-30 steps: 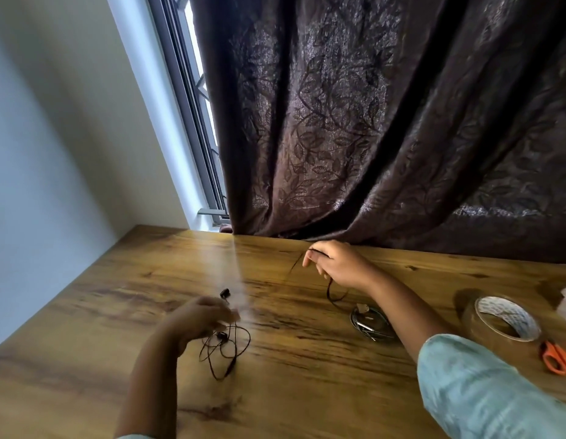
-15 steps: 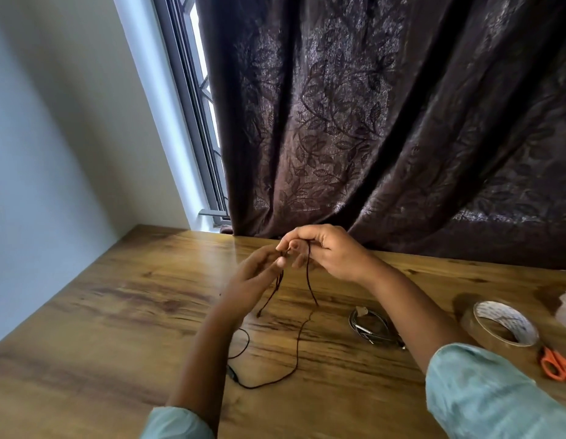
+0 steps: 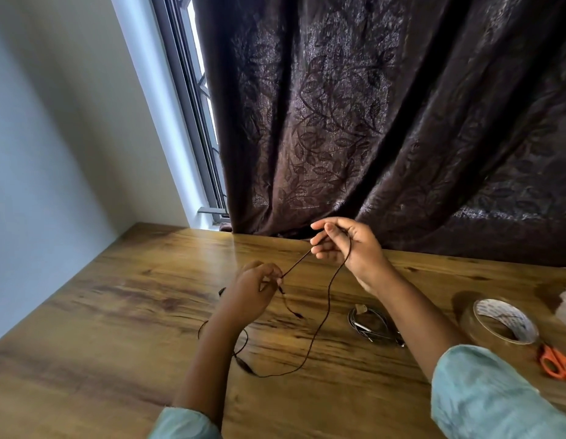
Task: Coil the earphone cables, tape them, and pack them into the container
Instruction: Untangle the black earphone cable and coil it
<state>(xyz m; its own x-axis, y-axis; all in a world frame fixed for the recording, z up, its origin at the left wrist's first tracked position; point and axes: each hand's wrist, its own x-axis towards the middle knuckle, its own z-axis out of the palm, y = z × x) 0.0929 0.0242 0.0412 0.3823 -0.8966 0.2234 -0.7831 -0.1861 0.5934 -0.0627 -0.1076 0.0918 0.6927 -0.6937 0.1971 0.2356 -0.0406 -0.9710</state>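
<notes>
1. The fingers [image 3: 323,251] of the right hand [image 3: 351,248] are curled. Thumb and forefinger pinch a thin dark earphone cable [image 3: 326,307], held up over the far edge of the tabletop [image 3: 117,312].
2. I see the left hand [image 3: 251,291] lower and nearer to me. Its fingers [image 3: 272,274] are curled too, and pinch the same cable. The short stretch between the two hands runs straight and taut.
3. From the right hand the cable drops in a long slack curve to the wood. There it bends round into a loose loop by the left forearm, with a small oblong lump on the line.
4. A second earphone [image 3: 370,326] lies on the tabletop just beside the right forearm. It is wound into a flat round bundle of glossy grey-black strands with a pale scrap on its far side.
5. To the right, a roll of tape [image 3: 484,327] lies flat, clear brownish around a white printed core. Orange-handled scissors [image 3: 557,364] lie just beside it, partly cut off by the edge of my view.
6. The tabletop is warm brown wood with strong streaky grain and a slight sheen.
7. Behind it hangs a dark brown curtain [image 3: 370,122] in heavy folds, with a leaf pattern. To its left I see a grey window frame [image 3: 193,99] and a smooth pale wall [image 3: 53,137].
8. Both sleeves [image 3: 497,397] are soft pale teal cloth.
</notes>
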